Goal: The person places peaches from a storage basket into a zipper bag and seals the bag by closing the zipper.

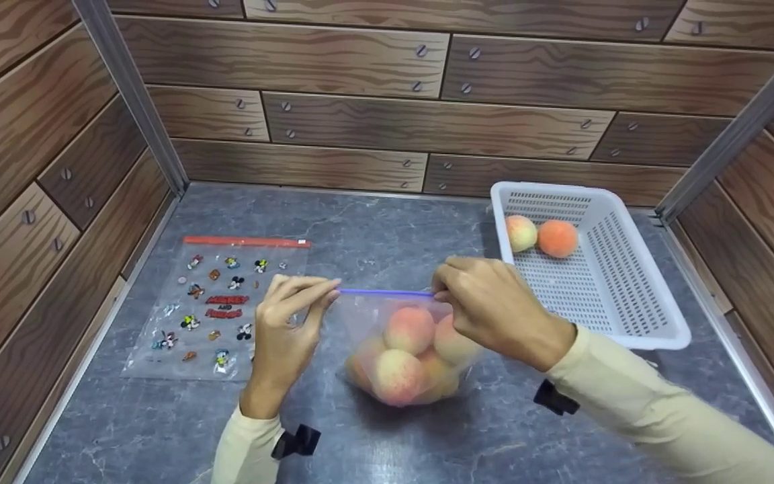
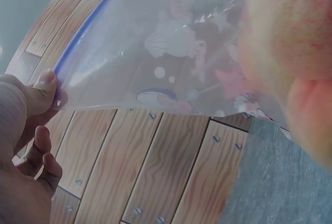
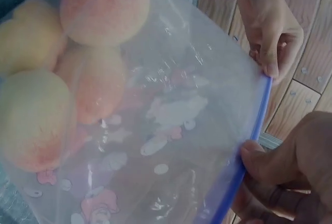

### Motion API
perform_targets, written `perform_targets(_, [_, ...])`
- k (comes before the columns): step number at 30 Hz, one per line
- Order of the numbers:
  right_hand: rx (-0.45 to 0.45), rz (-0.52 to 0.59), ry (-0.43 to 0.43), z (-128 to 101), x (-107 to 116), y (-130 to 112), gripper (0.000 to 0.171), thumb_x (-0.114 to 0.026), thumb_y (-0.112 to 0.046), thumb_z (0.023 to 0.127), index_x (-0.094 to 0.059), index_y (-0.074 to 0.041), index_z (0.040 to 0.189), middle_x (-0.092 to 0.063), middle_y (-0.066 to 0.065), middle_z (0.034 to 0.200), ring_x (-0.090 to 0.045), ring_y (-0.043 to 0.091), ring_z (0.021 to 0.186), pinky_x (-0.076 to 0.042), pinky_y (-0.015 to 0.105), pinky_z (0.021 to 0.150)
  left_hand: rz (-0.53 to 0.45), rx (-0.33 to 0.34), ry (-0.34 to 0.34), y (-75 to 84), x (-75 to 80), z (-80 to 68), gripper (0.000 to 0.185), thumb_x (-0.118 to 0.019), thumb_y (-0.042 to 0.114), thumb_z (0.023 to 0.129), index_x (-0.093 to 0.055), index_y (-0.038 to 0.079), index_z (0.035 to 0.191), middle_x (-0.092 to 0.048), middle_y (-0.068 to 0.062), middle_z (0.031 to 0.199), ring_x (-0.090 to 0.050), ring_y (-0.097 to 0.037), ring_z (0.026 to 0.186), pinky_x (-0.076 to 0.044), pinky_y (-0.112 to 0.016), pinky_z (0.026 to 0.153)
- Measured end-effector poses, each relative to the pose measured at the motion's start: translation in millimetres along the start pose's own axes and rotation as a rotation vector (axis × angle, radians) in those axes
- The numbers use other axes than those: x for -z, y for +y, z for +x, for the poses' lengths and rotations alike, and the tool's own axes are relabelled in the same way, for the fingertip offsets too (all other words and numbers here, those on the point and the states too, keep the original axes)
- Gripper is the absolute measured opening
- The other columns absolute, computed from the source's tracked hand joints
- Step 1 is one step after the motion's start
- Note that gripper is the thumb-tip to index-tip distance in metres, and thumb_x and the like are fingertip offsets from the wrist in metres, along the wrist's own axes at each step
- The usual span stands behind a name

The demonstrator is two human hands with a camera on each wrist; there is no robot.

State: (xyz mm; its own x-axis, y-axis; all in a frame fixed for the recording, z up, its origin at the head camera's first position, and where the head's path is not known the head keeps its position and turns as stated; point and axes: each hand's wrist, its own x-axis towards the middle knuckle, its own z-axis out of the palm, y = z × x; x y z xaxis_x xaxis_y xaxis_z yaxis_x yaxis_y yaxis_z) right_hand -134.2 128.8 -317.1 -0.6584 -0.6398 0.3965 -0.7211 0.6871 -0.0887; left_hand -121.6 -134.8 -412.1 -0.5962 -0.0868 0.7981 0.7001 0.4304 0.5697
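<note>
A clear zip bag (image 1: 370, 319) with a purple zip strip (image 1: 387, 292) and printed pictures hangs between my two hands, low over the table. Several peaches (image 1: 400, 376) fill its lower part. At the strip's left end, my left hand (image 1: 286, 336) pinches the corner between thumb and fingertips; the left wrist view shows this corner (image 2: 61, 97) close up. My right hand (image 1: 494, 306) pinches the strip farther right, its thumb (image 3: 254, 156) pressed on the purple edge in the right wrist view. Between the hands the strip runs straight and taut.
A white plastic basket (image 1: 649, 282) stands at the right with two peaches (image 1: 557, 238) at its back left. On the left lies a flat clear bag (image 1: 209, 336) with a red zip strip and cartoon prints. Wood-patterned walls (image 1: 360, 114) enclose the grey table (image 1: 387, 222).
</note>
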Motion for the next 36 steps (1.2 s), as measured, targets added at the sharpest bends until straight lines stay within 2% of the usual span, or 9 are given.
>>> perform_targets(7, [-0.176, 0.076, -0.033, 7.0, 13.8, 9.2, 0.013, -0.072, 0.005, 0.079, -0.073, -0.007, 0.081, -0.071, 0.004, 0.079, -0.069, 0.023, 0.072, -0.058, 0.040, 0.062, 0.079, 0.054, 0.049, 1.1, -0.6, -5.4, 0.035, -0.078, 0.002, 0.087, -0.073, 0.005, 0.121, -0.071, -0.009, 0.117, -0.059, -0.025, 0.100, -0.046, -0.031, 0.082])
perform_targets(13, [-0.394, 0.232, -0.096, 20.4, 22.7, 23.5, 0.011, -0.070, 0.004, 0.081, -0.074, -0.003, 0.088, -0.074, 0.009, 0.084, -0.068, 0.024, 0.074, -0.058, 0.040, 0.069, 0.117, 0.111, -0.021, -1.6, -5.2, -14.7, 0.034, -0.076, 0.005, 0.090, -0.072, 0.004, 0.123, -0.068, -0.008, 0.120, -0.060, -0.025, 0.110, -0.045, -0.037, 0.095])
perform_targets(20, [-0.660, 0.478, -0.134, 49.5, 24.8, 39.6, 0.010, -0.068, -0.004, 0.088, -0.073, 0.002, 0.094, -0.069, 0.009, 0.083, -0.059, 0.018, 0.074, -0.052, 0.027, 0.069, 0.116, 0.149, -0.088, -4.1, -11.1, -24.0, 0.033, -0.075, 0.004, 0.090, -0.072, 0.006, 0.124, -0.068, -0.007, 0.120, -0.061, -0.024, 0.111, -0.042, -0.047, 0.104])
perform_targets(24, [-0.758, 0.649, -0.098, 73.6, 8.6, 48.8, 0.014, -0.064, -0.001, 0.090, -0.071, 0.008, 0.098, -0.066, 0.007, 0.083, -0.058, 0.013, 0.074, -0.053, 0.022, 0.067, 0.135, 0.159, -0.101, -4.6, -9.3, -28.5, 0.034, -0.076, 0.001, 0.088, -0.072, 0.005, 0.121, -0.068, -0.008, 0.118, -0.062, -0.025, 0.109, -0.042, -0.049, 0.103])
perform_targets(26, [-0.804, 0.720, -0.072, 87.5, -2.9, 51.7, 0.016, -0.063, 0.000, 0.090, -0.071, 0.009, 0.101, -0.065, 0.005, 0.082, -0.058, 0.011, 0.072, -0.053, 0.021, 0.065, 0.144, 0.158, -0.106, -4.8, -7.8, -30.4, 0.034, -0.077, -0.001, 0.087, -0.072, 0.003, 0.121, -0.068, -0.008, 0.117, -0.063, -0.025, 0.107, -0.044, -0.046, 0.098])
perform_targets(31, [-0.898, 0.894, -0.009, 122.3, -30.0, 51.8, 0.023, -0.058, 0.004, 0.090, -0.070, 0.010, 0.109, -0.063, 0.001, 0.075, -0.058, 0.008, 0.062, -0.042, 0.017, 0.050, 0.173, 0.154, -0.123, -6.1, -3.3, -34.5, 0.036, -0.078, -0.003, 0.085, -0.072, 0.003, 0.120, -0.068, -0.009, 0.116, -0.063, -0.025, 0.107, -0.045, -0.045, 0.095])
perform_targets(33, [-0.931, 0.984, 0.020, 134.4, -38.7, 51.2, 0.021, -0.057, 0.004, 0.090, -0.069, 0.009, 0.107, -0.062, 0.000, 0.071, -0.057, 0.009, 0.060, -0.037, 0.017, 0.046, 0.190, 0.158, -0.138, -6.4, -1.0, -35.8, 0.037, -0.078, -0.003, 0.085, -0.072, 0.004, 0.120, -0.068, -0.008, 0.116, -0.062, -0.025, 0.107, -0.045, -0.045, 0.096])
perform_targets(36, [-0.969, 1.125, 0.066, 146.9, -52.0, 55.2, 0.013, -0.056, 0.005, 0.091, -0.067, 0.005, 0.098, -0.061, -0.001, 0.066, -0.058, 0.009, 0.057, -0.038, 0.016, 0.044, 0.221, 0.171, -0.161, -6.9, 3.4, -37.5, 0.037, -0.078, -0.002, 0.085, -0.072, 0.006, 0.121, -0.068, -0.006, 0.117, -0.061, -0.024, 0.105, -0.047, -0.041, 0.091])
